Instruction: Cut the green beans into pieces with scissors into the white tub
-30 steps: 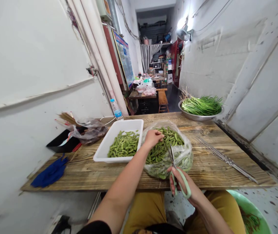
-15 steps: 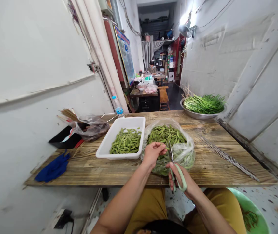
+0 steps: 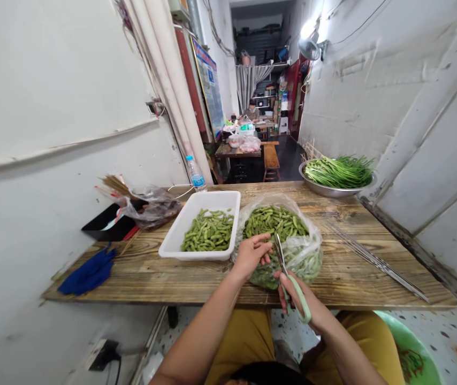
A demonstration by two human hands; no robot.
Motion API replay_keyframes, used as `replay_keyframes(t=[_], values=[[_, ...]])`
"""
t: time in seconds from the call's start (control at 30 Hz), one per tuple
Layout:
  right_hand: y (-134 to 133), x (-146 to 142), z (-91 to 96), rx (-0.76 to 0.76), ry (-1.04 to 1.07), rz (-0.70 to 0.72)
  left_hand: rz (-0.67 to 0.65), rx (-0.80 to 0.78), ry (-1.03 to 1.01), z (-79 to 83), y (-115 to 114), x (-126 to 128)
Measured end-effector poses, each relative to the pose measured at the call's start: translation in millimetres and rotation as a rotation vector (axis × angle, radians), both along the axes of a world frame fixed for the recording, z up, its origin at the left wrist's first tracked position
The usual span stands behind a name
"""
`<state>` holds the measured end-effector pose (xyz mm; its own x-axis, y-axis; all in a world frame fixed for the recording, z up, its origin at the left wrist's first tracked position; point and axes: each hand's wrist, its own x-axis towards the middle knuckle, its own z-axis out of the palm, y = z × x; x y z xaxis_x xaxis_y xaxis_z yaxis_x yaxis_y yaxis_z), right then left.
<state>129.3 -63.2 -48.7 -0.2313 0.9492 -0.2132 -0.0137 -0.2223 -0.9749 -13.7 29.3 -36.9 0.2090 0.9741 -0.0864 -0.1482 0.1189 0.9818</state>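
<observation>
My right hand (image 3: pixel 298 297) is wrapped round the pale green handles of a pair of scissors (image 3: pixel 280 251), whose metal blades point up and away over a clear plastic bag (image 3: pixel 312 240). Inside the bag lies a heap of green edamame pods (image 3: pixel 279 222). Over the bag's left side, just left of the blades, hovers my left hand (image 3: pixel 254 251); its fingers are apart and I see no pod between them. A white plastic tub (image 3: pixel 174 235) stands left of the bag, with more pods (image 3: pixel 208 231) heaped toward its right side.
Metal skewers (image 3: pixel 379 261) lie at the right, below a steel basin (image 3: pixel 339 188) of green chives (image 3: pixel 339 171). To the left are a blue cloth (image 3: pixel 88 272), a black tray (image 3: pixel 108 224) and a water bottle (image 3: pixel 196 175). A green basin (image 3: pixel 417 342) sits on the floor. A person (image 3: pixel 252 110) sits far back.
The fingers of my left hand have loosened from a pinch near the blade tips and spread apart. The scissors have shifted slightly. The whole view has moved a little.
</observation>
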Motion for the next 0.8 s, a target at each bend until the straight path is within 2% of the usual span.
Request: replay_keyframes(t=[0.33, 0.5, 0.57, 0.63, 0.7, 0.77, 0.8], values=[[1, -1, 5.1, 0.04, -0.063, 0.001, -0.054, 0.049, 0.102, 8.9, -8, -4], [4, 1, -2.9, -0.036, -0.088, -0.027, -0.056, 0.084, 0.204, 6.6, -5, -9], [4, 2, -5.2, -0.033, -0.046, -0.056, 0.075, 0.155, 0.301, 7.1, 1, -21], [4, 3, -5.5, -0.011, 0.033, -0.062, 0.316, 0.295, 0.483, 11.8, 11, -39], [2, 4, -4.2, -0.03, 0.138, -0.037, 0.55, 0.453, 0.746, 20.3, 22, -55], [0, 5, -2.1, -0.091, 0.24, -0.012, 0.645, 0.553, 0.997, 29.1, 32, -62], [-1, 5, -1.1, -0.121, 0.28, -0.009, 0.63, 0.58, 1.085, 32.3, 36, -60]])
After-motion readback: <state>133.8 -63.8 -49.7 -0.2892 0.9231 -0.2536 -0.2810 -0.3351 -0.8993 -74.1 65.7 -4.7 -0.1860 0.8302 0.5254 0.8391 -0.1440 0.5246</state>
